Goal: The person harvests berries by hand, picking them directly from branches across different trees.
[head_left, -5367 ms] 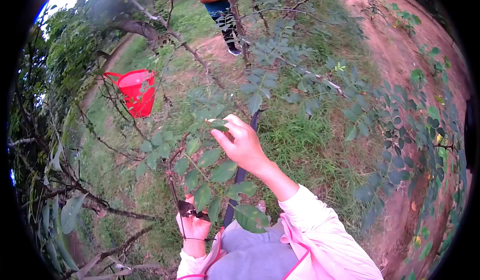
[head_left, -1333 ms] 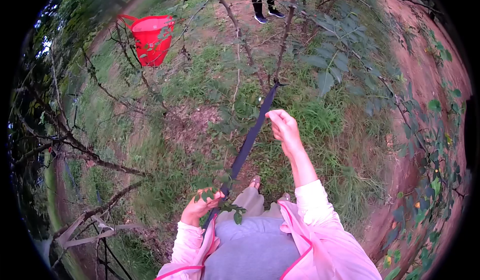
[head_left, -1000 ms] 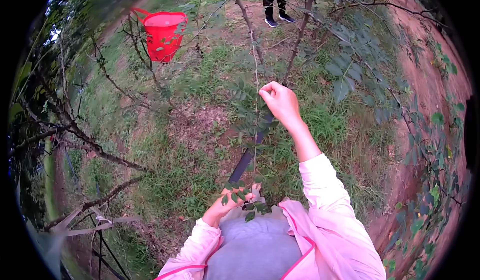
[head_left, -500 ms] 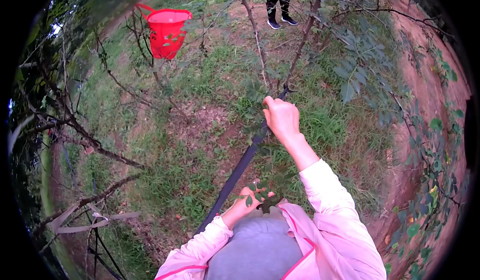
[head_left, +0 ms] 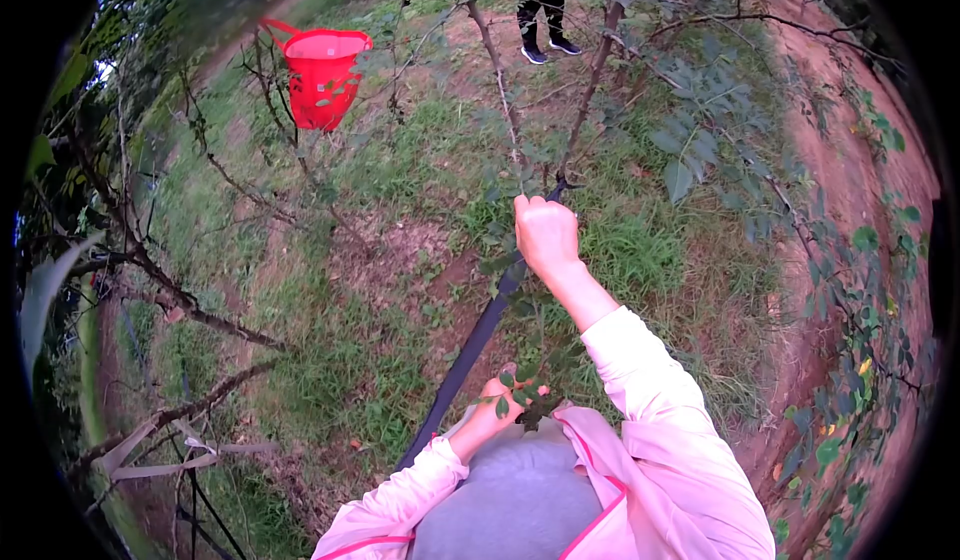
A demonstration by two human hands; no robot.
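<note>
My left hand [head_left: 497, 406] is close to my body, its fingers closed round small green leafy sprigs [head_left: 519, 388]. Stretched out ahead, my right hand [head_left: 547, 232] makes a fist beside the fork of a thorny shrub. Whatever is in its fingers is hidden; the lower end of a pale branch [head_left: 507, 105] meets the fist. A long dark strap [head_left: 468, 360] slants from beside my left forearm up to the fork, passing behind or just beside the right fist. A second, darker branch [head_left: 592, 85] rises from the same fork.
A red bag [head_left: 325, 75] stands beyond twigs at upper left. A person in dark trousers [head_left: 540, 10] stands at the top. Bare branches [head_left: 215, 320] reach in from the left, one bearing a tied pale band [head_left: 205, 447]. Leafy twigs [head_left: 690, 150] hang at right, beside a dirt path [head_left: 840, 160].
My right hand has shifted slightly left and its fist looks more tightly closed. My left hand still holds the sprigs. The view has tilted a little.
</note>
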